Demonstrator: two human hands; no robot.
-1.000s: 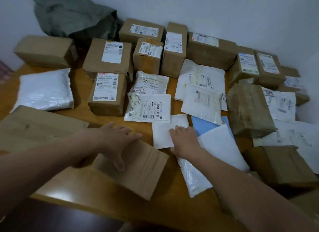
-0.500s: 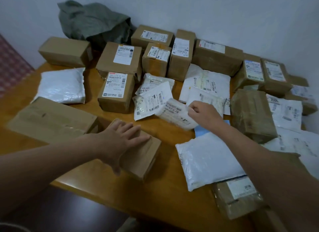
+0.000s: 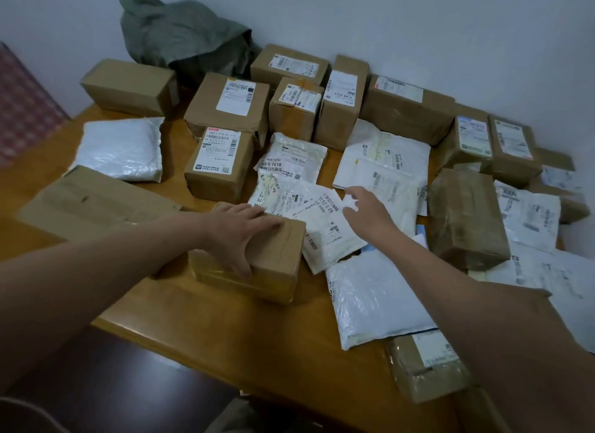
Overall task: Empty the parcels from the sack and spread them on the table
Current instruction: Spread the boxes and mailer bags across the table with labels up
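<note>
The emptying is judged to be done, or very nearly. The grey-green cloth sack (image 3: 183, 36) is seen slumped and crumpled against the white wall (image 3: 418, 20) at eleven o'clock, at the far edge of the wooden table (image 3: 225, 329). Its inside is hidden, so a leftover parcel cannot be ruled out. The spreading is judged well advanced but unfinished. Brown cardboard boxes (image 3: 228, 104) are ranged side by side along the far side from ten to two o'clock. A puffy white plastic bag (image 3: 122, 149) and a flat brown cardboard parcel (image 3: 93, 204) are laid singly at nine o'clock. From the centre out to three o'clock, however, white plastic mailers (image 3: 383, 162) are overlapped in layers, and some are partly covered by boxes. The left hand (image 3: 238, 229) is laid on a small brown cardboard box (image 3: 273, 271) near the middle of the table. Its fingers are straight across the top and its thumb is down the near face, so the box is pressed rather than clasped. The right hand (image 3: 370, 213) is held over a white labelled envelope (image 3: 322, 226) lying just beside that box at its three o'clock. Whether the envelope's edge is pinched or merely touched cannot be told. What is left is judged to be the separating of the overlapped mailers onto the bare wood at six o'clock.
</note>
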